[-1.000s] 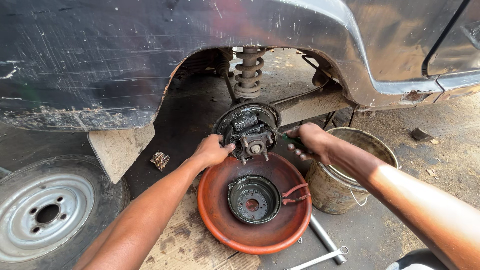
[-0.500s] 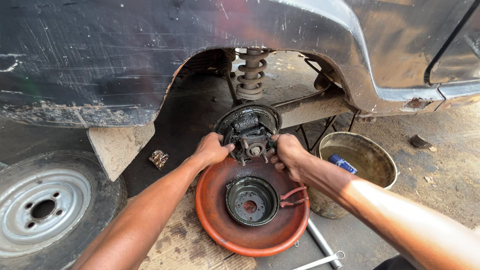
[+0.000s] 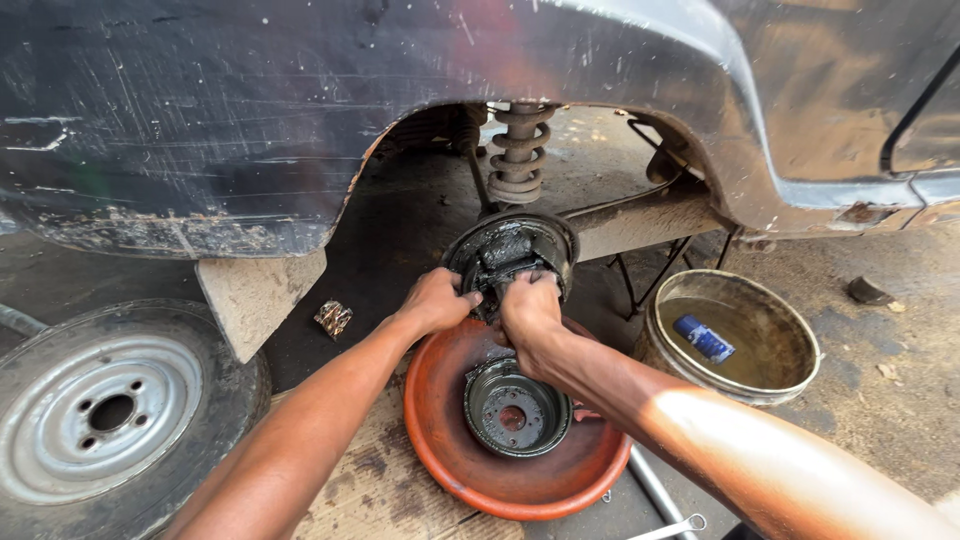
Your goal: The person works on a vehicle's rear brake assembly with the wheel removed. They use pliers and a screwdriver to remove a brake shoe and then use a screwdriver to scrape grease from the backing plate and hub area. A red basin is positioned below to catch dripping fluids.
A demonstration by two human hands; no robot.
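Under the wheel arch of a dark, scratched car body (image 3: 250, 120), both hands were on the exposed brake assembly (image 3: 512, 250), a greasy round plate with its parts showing, fixed just below a coil spring (image 3: 520, 150). Left hand (image 3: 437, 300) came in from the left with fingers curled against the plate's left edge, thumb side up; whether it pinched a small part or only pressed, could not tell. Right hand (image 3: 528, 310) sat right beside it at the plate's lower middle, fingers bent and closed onto the dark parts there, back of the hand toward the camera, so what exactly it gripped was hidden. The 2 hands were nearly touching. Directly below them, on the ground, lay a red-orange basin (image 3: 450, 450), and inside it sat a dark brake drum (image 3: 512, 408), open side up, with its centre hole visible. Right forearm crossed over the basin's right rim. To the right stood a metal bucket (image 3: 790, 375) holding murky liquid with a small blue can (image 3: 703, 338) floating in it. A removed wheel (image 3: 110, 415) with a grey steel rim lay flat at lower left, near a mud flap (image 3: 258, 300). A metal wrench bar (image 3: 660, 495) lay on the ground by the basin's lower right edge. A small crumpled wrapper (image 3: 333, 318) lay under the arch, left of the hands.
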